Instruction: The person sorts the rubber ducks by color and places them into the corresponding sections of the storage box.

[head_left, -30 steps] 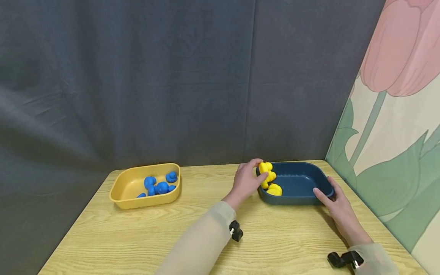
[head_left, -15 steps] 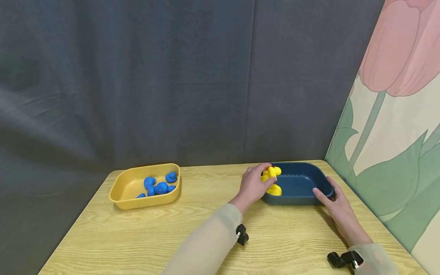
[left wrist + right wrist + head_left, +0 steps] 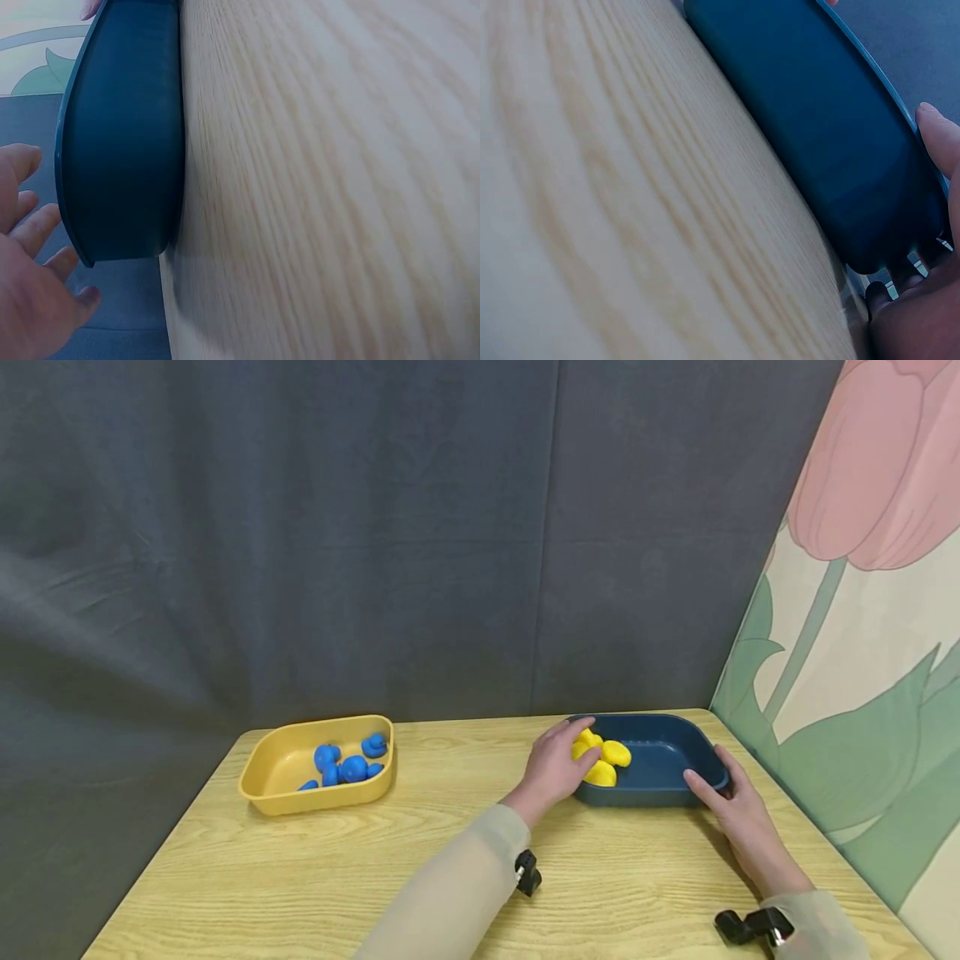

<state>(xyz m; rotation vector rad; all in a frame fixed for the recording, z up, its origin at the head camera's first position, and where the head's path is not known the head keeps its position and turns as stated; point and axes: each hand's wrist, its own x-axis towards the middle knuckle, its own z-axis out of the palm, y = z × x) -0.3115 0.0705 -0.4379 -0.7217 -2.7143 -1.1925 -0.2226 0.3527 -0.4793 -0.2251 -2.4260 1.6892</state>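
At the right of the head view a dark blue bin point(image 3: 660, 797) stands on the table. Several yellow rubber ducks point(image 3: 617, 753) lie in its left end, partly covered by my left hand point(image 3: 553, 766). That hand is over the left rim with its fingers spread and nothing held in them; the left wrist view shows these fingers point(image 3: 34, 232) loosely apart beside the bin's rim. My right hand point(image 3: 742, 831) holds the bin's right end. In the right wrist view its thumb point(image 3: 936, 135) lies on the rim, and the other fingers are against the end wall.
A yellow bin point(image 3: 318, 802) with several blue rubber ducks point(image 3: 353, 769) stands at the left on the wooden table point(image 3: 300, 893). Behind the table hangs a dark grey curtain point(image 3: 397, 543). A flower-patterned wall point(image 3: 847, 710) runs along the right edge.
My left hand has moved right over the dark blue bin and let go of the yellow ducks, which have dropped inside. The right hand has stayed on the bin's end.
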